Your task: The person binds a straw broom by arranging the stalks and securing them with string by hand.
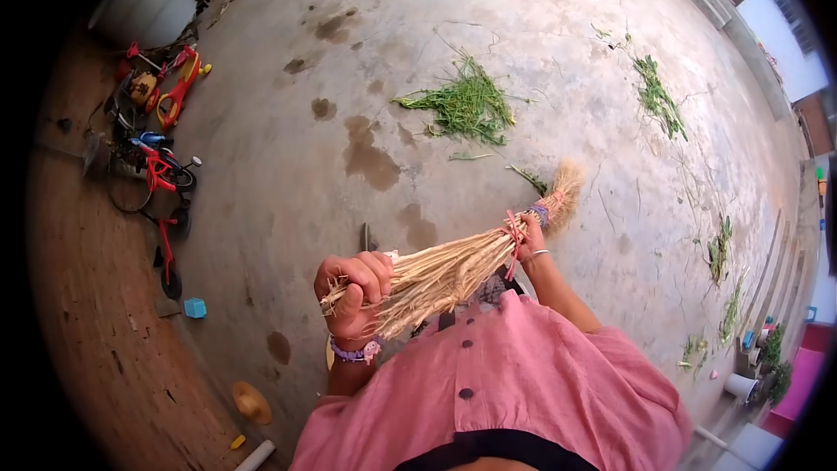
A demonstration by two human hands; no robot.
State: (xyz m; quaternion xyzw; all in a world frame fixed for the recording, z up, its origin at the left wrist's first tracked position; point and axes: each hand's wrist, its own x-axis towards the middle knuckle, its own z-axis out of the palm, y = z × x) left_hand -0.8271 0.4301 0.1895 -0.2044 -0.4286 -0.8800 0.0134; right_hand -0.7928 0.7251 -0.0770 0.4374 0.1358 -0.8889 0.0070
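We hold a straw bundle across the lower middle of the frame, slanting up toward the right, in front of the pink shirt. Our left hand curls firmly around the stalk ends at the bundle's left end; our right hand wraps the narrow neck, beside the red tie, with the bristly tuft beyond it. The step in hand looks like steadying the bundle between two grips, clear of the concrete floor. Between our hands the stalks spread loosely, so we judge that any next move calls for a firm right hold at the neck and a left hand that gathers strays. A pile of green stems lies in the upper middle.
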